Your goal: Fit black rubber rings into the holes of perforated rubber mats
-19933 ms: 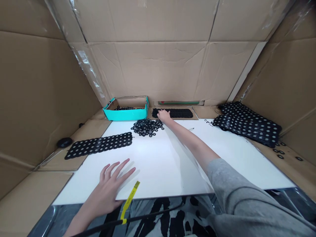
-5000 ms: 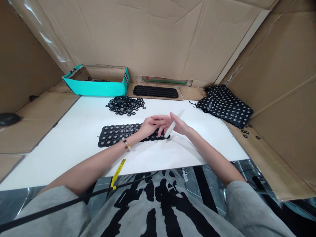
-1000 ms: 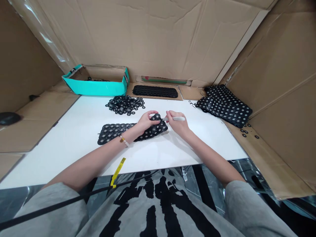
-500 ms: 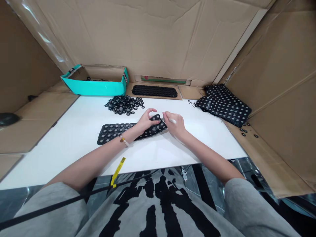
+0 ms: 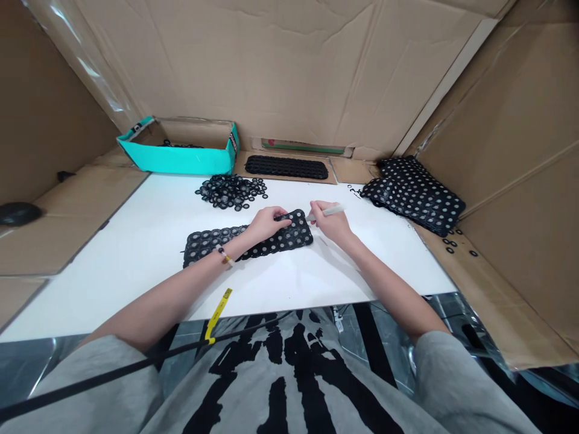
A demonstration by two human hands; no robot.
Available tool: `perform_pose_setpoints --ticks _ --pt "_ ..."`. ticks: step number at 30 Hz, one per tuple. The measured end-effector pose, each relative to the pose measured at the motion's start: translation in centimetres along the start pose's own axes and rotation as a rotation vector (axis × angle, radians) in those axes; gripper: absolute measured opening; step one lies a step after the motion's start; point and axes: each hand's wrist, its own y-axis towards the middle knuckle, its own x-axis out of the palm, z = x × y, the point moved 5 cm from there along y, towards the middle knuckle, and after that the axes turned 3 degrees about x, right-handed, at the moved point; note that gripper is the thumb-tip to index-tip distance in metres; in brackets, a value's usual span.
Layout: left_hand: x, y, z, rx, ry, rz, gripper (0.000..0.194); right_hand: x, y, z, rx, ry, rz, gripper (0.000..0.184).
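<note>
Right hand [image 5: 333, 225]: closed round a white pen-like tool [image 5: 335, 210], tip by the strip's right end; contact unclear.
Left hand [image 5: 265, 225]: pinching the strip's far edge.
Dotted black strip [image 5: 296, 239]: mid-desk [image 5: 271, 292], partly under left wrist.
Slip risk: weak pinch could let strip skid, tip snagging its edge.
Ring pile [image 5: 230, 191]: just far of strip; a far-ward shove might scatter it.

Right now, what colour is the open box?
The box is turquoise outside; head view shows it best.
</note>
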Motion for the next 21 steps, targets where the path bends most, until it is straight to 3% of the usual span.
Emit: perform_pose_setpoints --ticks 6,10,14,21 --pt "0.5 -0.4 0.2 0.011 0.075 0.047 0.023 0.3 0.5 0.4 0.022 0.444 -0.078 0.050" --pt "0.8 -0.5 0.3 0.018 0.088 0.043 0.025 1.7 0.2 0.1 0.053 0.440 -0.176 0.035" --pt "0.9 -0.3 -0.1 -0.003 0.065 0.023 0.028 2.1 0.0 0.2 0.071 0.428 -0.132 0.025" --pt "1.0 -0.1 -0.4 -0.001 -0.024 -0.007 0.031 1.9 -0.2 0.1 0.071 0.431 -0.082 0.025"
